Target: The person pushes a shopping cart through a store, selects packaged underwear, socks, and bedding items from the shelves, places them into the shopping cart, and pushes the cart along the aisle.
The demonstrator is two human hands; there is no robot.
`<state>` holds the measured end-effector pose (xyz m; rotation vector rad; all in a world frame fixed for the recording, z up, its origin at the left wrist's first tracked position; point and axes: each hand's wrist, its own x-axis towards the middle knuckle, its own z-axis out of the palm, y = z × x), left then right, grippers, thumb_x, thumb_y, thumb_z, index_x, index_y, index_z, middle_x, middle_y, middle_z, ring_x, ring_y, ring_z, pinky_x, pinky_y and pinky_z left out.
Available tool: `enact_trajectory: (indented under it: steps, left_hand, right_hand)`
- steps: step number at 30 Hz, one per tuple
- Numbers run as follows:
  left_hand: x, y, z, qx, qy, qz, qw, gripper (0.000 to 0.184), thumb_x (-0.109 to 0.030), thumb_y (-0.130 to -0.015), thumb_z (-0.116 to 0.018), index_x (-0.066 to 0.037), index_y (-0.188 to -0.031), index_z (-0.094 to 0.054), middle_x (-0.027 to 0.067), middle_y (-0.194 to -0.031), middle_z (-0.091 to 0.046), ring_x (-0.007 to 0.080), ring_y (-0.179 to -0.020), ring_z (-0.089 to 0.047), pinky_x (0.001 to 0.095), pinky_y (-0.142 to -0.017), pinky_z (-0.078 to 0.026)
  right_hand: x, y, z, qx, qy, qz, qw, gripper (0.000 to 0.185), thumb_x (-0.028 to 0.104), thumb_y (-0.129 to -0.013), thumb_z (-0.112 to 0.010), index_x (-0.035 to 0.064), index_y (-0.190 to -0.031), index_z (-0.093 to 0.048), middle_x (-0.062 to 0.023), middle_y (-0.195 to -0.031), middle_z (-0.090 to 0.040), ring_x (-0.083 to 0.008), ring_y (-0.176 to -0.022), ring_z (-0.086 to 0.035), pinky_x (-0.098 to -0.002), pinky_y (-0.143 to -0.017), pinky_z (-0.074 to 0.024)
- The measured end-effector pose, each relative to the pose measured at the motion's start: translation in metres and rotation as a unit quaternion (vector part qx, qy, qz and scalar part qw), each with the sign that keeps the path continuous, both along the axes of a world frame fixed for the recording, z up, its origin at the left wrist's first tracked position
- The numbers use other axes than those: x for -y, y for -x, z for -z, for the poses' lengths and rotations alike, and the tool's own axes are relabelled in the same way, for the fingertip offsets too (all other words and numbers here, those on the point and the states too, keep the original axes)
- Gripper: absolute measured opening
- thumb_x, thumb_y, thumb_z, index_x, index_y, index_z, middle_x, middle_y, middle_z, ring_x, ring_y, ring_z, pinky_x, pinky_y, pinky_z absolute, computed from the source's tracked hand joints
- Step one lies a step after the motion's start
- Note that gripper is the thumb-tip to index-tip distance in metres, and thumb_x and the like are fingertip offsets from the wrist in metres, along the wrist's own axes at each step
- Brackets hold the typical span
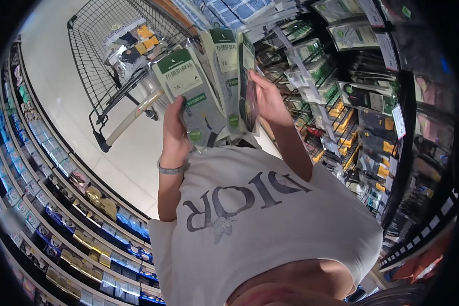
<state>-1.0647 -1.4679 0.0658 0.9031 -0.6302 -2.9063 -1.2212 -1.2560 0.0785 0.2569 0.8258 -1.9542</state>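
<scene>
The left pack [188, 94], middle pack [223, 64] and right pack [248, 84] are fanning out between the two hands, just beyond the shirt [280, 234], green headers pointing away from the body. The left pack is tilting, its long axis running upper left to lower right; the middle pack is leaning only slightly the same way; the right pack is facing mostly sideways, long axis near vertical. Left and middle are overlapping toward their lower ends. Left hand [173, 132] is gripping the left pack by its outer edge, thumb lying on the front, fingers hiding behind. Right hand [271, 102] is pinching the right pack's outer edge, thumb on top; that grip is closing on thin film only, by the look of it. Middle pack is sitting nearer the right hand; can't tell which hand is carrying it. Farther out: the cart [89, 76] is standing beyond and left, nearer the left hand; hanging packs [370, 97] are lining the right side, nearer the right hand.
</scene>
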Motion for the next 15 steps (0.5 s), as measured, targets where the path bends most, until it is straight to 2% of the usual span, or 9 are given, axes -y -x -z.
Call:
enact_trajectory:
  steps: [1, 2, 5, 6, 7, 9, 10, 13, 15]
  left_hand:
    - [0.0, 0.001, 0.001, 0.003, 0.016, -0.012, 1.0, 0.043, -0.028, -0.105, -0.057, -0.001, -0.138, -0.052, 0.0112, -0.131, -0.064, 0.023, -0.121, -0.063, 0.0392, -0.101, -0.053]
    - [-0.001, 0.002, 0.0, 0.002, 0.035, -0.018, 0.999, 0.043, -0.027, -0.105, -0.057, -0.001, -0.139, -0.052, 0.0111, -0.132, -0.064, 0.023, -0.121, -0.063, 0.0388, -0.101, -0.053]
    - [-0.002, 0.009, -0.007, 0.004, 0.097, -0.027, 0.995, 0.044, -0.027, -0.106, -0.055, -0.001, -0.141, -0.05, 0.0108, -0.134, -0.063, 0.0228, -0.122, -0.062, 0.0382, -0.103, -0.051]
    - [-0.001, 0.013, -0.006, 0.005, 0.125, -0.026, 0.992, 0.044, -0.028, -0.106, -0.054, -0.002, -0.142, -0.05, 0.0105, -0.135, -0.062, 0.0225, -0.123, -0.062, 0.0382, -0.103, -0.051]
    - [0.001, 0.016, -0.005, 0.007, 0.153, -0.026, 0.988, 0.044, -0.029, -0.107, -0.053, -0.002, -0.143, -0.05, 0.0102, -0.136, -0.061, 0.0223, -0.124, -0.061, 0.0382, -0.103, -0.051]
    - [0.005, 0.019, -0.003, -0.01, 0.069, -0.075, 0.995, 0.043, -0.028, -0.107, -0.054, -0.002, -0.142, -0.051, 0.0095, -0.136, -0.062, 0.0212, -0.124, -0.061, 0.0377, -0.103, -0.05]
    - [0.009, 0.022, -0.002, -0.018, 0.028, -0.1, 0.994, 0.042, -0.027, -0.107, -0.054, -0.002, -0.141, -0.051, 0.0092, -0.136, -0.062, 0.0207, -0.123, -0.061, 0.0374, -0.103, -0.05]
    - [0.024, 0.04, -0.008, 0.034, 0.086, -0.085, 0.992, 0.043, -0.019, -0.107, -0.056, 0.001, -0.145, -0.048, 0.0108, -0.14, -0.061, 0.0183, -0.124, -0.06, 0.0347, -0.106, -0.047]
    - [0.034, 0.053, -0.007, 0.018, 0.174, -0.076, 0.982, 0.041, -0.023, -0.108, -0.054, 0.0, -0.143, -0.05, 0.0087, -0.138, -0.062, 0.0167, -0.124, -0.059, 0.0347, -0.105, -0.046]
  right_hand:
    - [0.004, -0.001, -0.004, 0.004, -0.012, 0.016, 1.0, 0.037, 0.031, -0.109, -0.053, 0.0061, -0.136, -0.06, -0.007, -0.119, -0.074, -0.0188, -0.107, -0.071, -0.0364, -0.094, -0.053]
    - [-0.003, 0.0, 0.009, -0.03, 0.027, 0.008, 0.999, 0.039, 0.03, -0.109, -0.053, 0.0048, -0.138, -0.058, -0.0082, -0.122, -0.073, -0.0199, -0.111, -0.069, -0.0377, -0.097, -0.0518]
    - [0.027, -0.013, -0.018, -0.112, -0.069, 0.043, 0.99, 0.041, 0.029, -0.108, -0.054, 0.0034, -0.14, -0.056, -0.01, -0.129, -0.069, -0.0211, -0.116, -0.066, -0.0387, -0.101, -0.0501]
    - [0.032, -0.014, -0.022, -0.199, -0.112, 0.034, 0.973, 0.041, 0.027, -0.108, -0.054, 0.0026, -0.14, -0.055, -0.0112, -0.134, -0.064, -0.0218, -0.122, -0.063, -0.0388, -0.104, -0.0488]
    - [0.035, -0.012, -0.018, -0.147, -0.116, 0.039, 0.981, 0.041, 0.027, -0.108, -0.054, 0.0023, -0.14, -0.055, -0.0113, -0.134, -0.065, -0.0218, -0.122, -0.063, -0.0388, -0.104, -0.0487]
    - [0.041, -0.007, -0.005, -0.042, -0.121, 0.049, 0.991, 0.041, 0.028, -0.107, -0.055, 0.0018, -0.14, -0.055, -0.0114, -0.133, -0.065, -0.0219, -0.122, -0.063, -0.0389, -0.104, -0.0484]
    - [0.047, -0.003, -0.002, -0.04, -0.131, 0.045, 0.99, 0.04, 0.028, -0.107, -0.056, 0.0023, -0.138, -0.056, -0.0103, -0.124, -0.069, -0.021, -0.113, -0.067, -0.0379, -0.099, -0.0514]
    - [0.062, 0.017, 0.008, -0.046, -0.119, 0.013, 0.992, 0.037, 0.029, -0.107, -0.056, 0.0027, -0.134, -0.059, -0.0087, -0.116, -0.071, -0.0196, -0.101, -0.069, -0.0368, -0.091, -0.0545]
    - [0.071, 0.034, 0.01, -0.018, -0.103, 0.004, 0.994, 0.034, 0.026, -0.107, -0.056, 0.0026, -0.131, -0.061, -0.008, -0.113, -0.071, -0.0189, -0.097, -0.07, -0.0347, -0.086, -0.0553]
